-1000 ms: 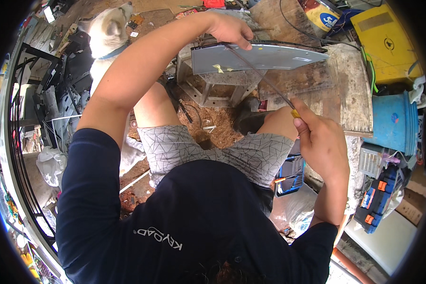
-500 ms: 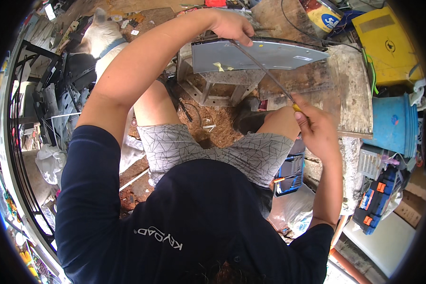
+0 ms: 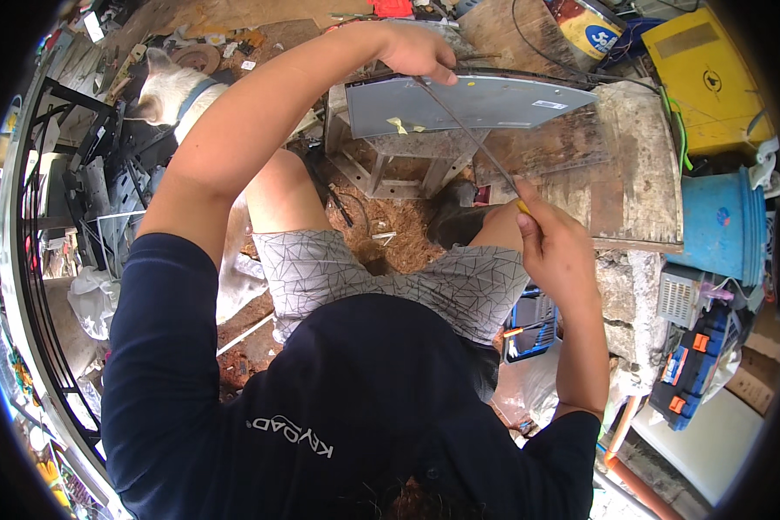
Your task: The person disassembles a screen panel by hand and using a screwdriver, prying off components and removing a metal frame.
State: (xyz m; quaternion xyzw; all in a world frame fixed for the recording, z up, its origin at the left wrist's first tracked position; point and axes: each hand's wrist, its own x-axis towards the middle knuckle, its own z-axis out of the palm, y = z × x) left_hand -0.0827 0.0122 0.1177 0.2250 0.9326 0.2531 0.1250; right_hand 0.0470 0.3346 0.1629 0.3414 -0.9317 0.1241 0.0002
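A flat grey panel [image 3: 503, 108], like the back of a screen, stands on edge at the front of the wooden worktop. It bears a white label and a bit of yellow tape. My left hand [image 3: 418, 54] is closed over its dark upper edge, fingers bent down near the left half. In my right hand [image 3: 556, 247], to the right of my knee, is the yellow handle of a long screwdriver [image 3: 468, 130]. Its thin shaft slants up and left across the panel's face, reaching the upper edge just under my left fingers. The far tip is hard to make out.
Under the panel is a wooden stool [image 3: 399, 165]. A light-furred animal [image 3: 178, 91] with a blue collar sits beside my left arm. On the right stand a yellow case [image 3: 706, 82], a blue bucket [image 3: 719, 230] and a dark toolbox [image 3: 689, 368]. A black metal rack [image 3: 39, 260] lines the left.
My right hand has moved left and a little down with the screwdriver. The panel and my left hand have shifted slightly left. The animal's head has dropped and turned left.
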